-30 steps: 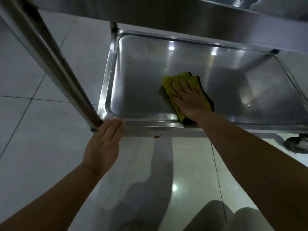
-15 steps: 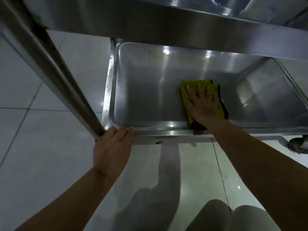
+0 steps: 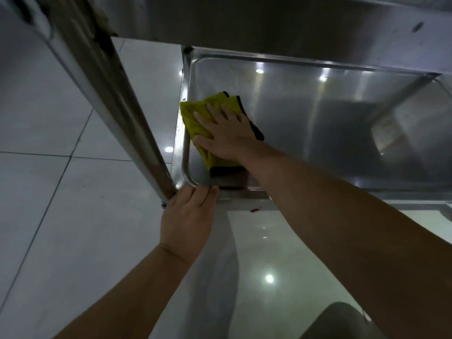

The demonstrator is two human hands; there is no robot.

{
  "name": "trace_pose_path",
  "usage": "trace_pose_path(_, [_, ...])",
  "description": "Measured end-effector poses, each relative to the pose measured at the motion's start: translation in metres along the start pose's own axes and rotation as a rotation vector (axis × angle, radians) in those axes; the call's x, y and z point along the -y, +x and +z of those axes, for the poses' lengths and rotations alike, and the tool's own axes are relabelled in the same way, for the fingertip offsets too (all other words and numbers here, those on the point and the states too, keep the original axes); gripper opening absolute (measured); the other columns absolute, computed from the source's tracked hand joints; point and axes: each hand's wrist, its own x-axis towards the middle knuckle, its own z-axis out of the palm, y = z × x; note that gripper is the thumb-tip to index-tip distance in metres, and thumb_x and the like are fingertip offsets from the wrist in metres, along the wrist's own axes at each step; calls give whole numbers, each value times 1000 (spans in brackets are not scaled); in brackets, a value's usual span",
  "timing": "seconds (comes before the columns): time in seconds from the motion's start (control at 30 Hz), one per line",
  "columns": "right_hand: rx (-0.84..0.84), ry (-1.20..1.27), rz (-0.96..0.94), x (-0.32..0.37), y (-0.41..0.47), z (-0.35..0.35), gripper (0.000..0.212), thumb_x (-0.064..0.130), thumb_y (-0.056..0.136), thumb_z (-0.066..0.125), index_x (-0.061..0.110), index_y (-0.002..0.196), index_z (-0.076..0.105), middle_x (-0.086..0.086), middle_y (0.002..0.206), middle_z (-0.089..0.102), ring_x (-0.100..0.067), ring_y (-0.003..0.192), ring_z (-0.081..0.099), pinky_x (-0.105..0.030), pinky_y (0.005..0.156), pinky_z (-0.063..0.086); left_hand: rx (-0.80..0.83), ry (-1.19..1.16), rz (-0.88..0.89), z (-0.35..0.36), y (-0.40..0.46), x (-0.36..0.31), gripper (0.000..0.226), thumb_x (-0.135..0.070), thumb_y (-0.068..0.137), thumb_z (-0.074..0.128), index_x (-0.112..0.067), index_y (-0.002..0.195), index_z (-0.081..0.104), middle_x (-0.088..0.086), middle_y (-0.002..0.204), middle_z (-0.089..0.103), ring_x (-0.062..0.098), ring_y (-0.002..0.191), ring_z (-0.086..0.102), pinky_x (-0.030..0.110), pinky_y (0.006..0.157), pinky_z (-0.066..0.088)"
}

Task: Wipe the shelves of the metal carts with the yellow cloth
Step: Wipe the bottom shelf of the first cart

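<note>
A yellow cloth (image 3: 195, 118) with a black edge lies flat on the bottom shelf (image 3: 305, 133) of a metal cart, against the shelf's left rim. My right hand (image 3: 223, 133) presses down on the cloth with straight, spread fingers. My left hand (image 3: 188, 216) rests on the shelf's front left corner, its fingers laid over the rim beside the cart's upright post (image 3: 117, 113).
The cart's upper shelf (image 3: 281, 23) overhangs the bottom shelf close above. White tiled floor (image 3: 61, 192) surrounds the cart. A small red speck (image 3: 254, 210) sits on the front rim's underside. My knee (image 3: 342, 321) shows at the bottom right.
My right hand has slid the cloth leftward from the middle of the shelf to its left rim. My left hand has stayed on the front left corner.
</note>
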Motion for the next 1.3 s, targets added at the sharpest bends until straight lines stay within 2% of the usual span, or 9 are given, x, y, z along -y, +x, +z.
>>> trace_pose_path(0.3, [-34,47,398,-143,-51,-5,67,66,93,28,44,151,2,6,162,-7,-30,147,-10,-55,116,-6,64,-74,0,-4,8,-7,19,-18,83,57,-5,86,70,8,76,61,27,74,61,29,77,38])
trace_pose_path(0.4, [-27,81,547,-190,-85,-5,66,67,93,29,46,150,2,6,162,-7,-31,147,-11,-58,115,-5,108,40,179,-4,15,-6,20,-12,82,50,-7,71,65,8,67,55,27,62,58,31,68,35])
trace_pose_path(0.47, [-45,79,646,-209,-106,-4,65,66,93,29,47,149,2,6,162,-6,-33,147,-10,-62,114,-5,253,101,267,-2,17,-5,31,-7,91,37,-8,71,60,9,69,54,30,65,55,38,63,41])
trace_pose_path(0.57, [-36,59,706,-213,-116,-2,64,67,94,25,46,150,3,5,162,-5,-34,147,-8,-64,111,-3,344,89,214,2,13,-4,32,-14,97,34,-11,76,58,10,74,54,32,66,54,40,55,46])
trace_pose_path(0.7, [1,72,698,-201,-99,6,87,88,73,-8,49,149,7,4,162,-9,-36,146,-10,-67,110,-2,305,59,185,4,7,-1,18,-11,92,48,-11,82,62,9,79,59,30,66,56,40,53,48])
trace_pose_path(0.77, [-27,89,715,-173,-88,7,65,72,91,16,47,150,3,1,162,-8,-35,147,-10,-64,111,-4,308,52,175,5,8,1,14,-9,89,51,-12,79,60,8,76,58,30,65,55,38,52,47])
trace_pose_path(0.83, [-44,93,642,-133,-73,1,62,63,95,25,45,150,1,0,162,-8,-34,147,-10,-63,112,-5,286,34,164,5,10,2,10,-8,85,55,-12,78,61,7,73,56,28,63,54,37,49,46])
trace_pose_path(1.1, [-13,74,169,14,4,5,60,59,97,22,44,150,-1,-3,161,-13,-36,145,-16,-64,111,-12,189,-32,84,-2,12,6,11,-8,73,66,-10,84,68,6,76,59,27,64,56,30,45,39])
trace_pose_path(1.3, [36,94,131,-1,34,-11,59,58,98,22,44,150,-2,4,161,-11,-30,147,-14,-61,114,-8,179,20,141,2,9,17,24,-2,71,76,-5,93,69,9,82,61,29,66,58,32,48,45])
